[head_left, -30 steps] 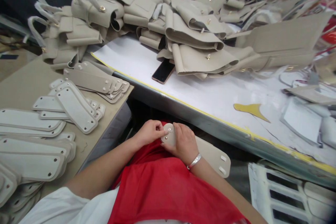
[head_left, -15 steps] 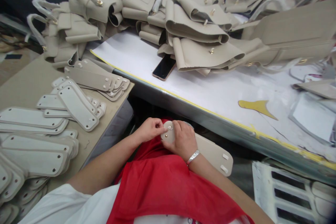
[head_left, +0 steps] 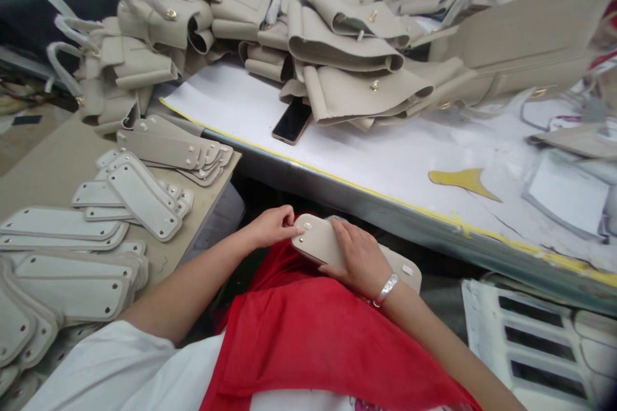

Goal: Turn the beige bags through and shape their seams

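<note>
Farther from the rounded end of the beige panel (head_left: 322, 241) than before, the right hand (head_left: 362, 260) is spread over its middle, above the red apron (head_left: 308, 334). The left hand's (head_left: 274, 228) thumb is pressed by a white tab (head_left: 308, 226); whether anything is pinched cannot be told. With looser support, the panel could be tipped.

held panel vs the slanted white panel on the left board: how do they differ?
Face: the held panel shows plain beige; the slanted panel shows a white face with a darker border.
Fittings: the held panel has small white tabs and a gold stud; the slanted panel has dark spots near its corners.
Support: the right hand grips the held panel; the slanted panel lies on others.
Shared: long, flat, rounded corners.
</note>
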